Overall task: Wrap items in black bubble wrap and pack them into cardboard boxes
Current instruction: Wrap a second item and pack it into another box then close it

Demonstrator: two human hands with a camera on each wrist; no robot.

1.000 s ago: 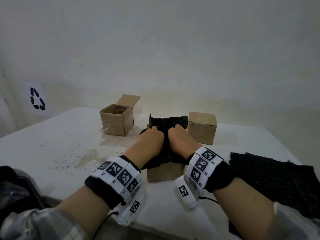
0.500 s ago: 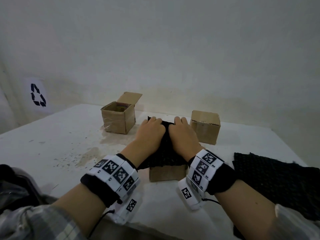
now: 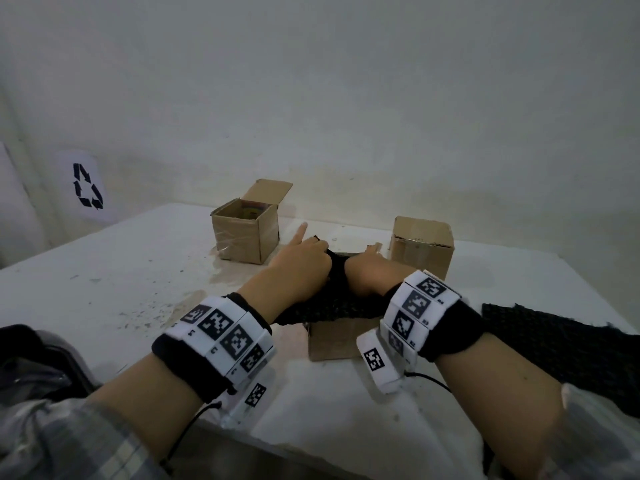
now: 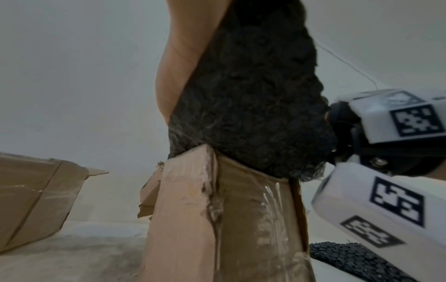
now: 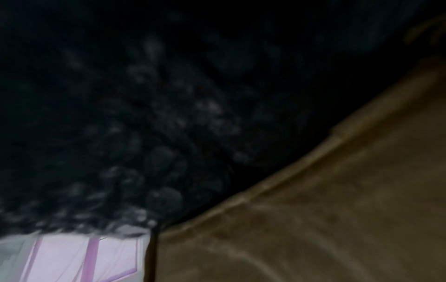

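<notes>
Black bubble-wrapped bundle sat half in your near cardboard box; left hand & right hand pressed it down, finger curl unclear. Flaps weren't closed yet; spare wrap sheet lay right of box.

White table; cardboard boxes; bubble wrap

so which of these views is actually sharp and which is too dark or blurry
Head view: dim but sharp, edges bowed by the wide lens. Left wrist view: box and bubble wrap readable, slightly soft. Right wrist view: dark, smeared; only bubble texture and cardboard show.
</notes>
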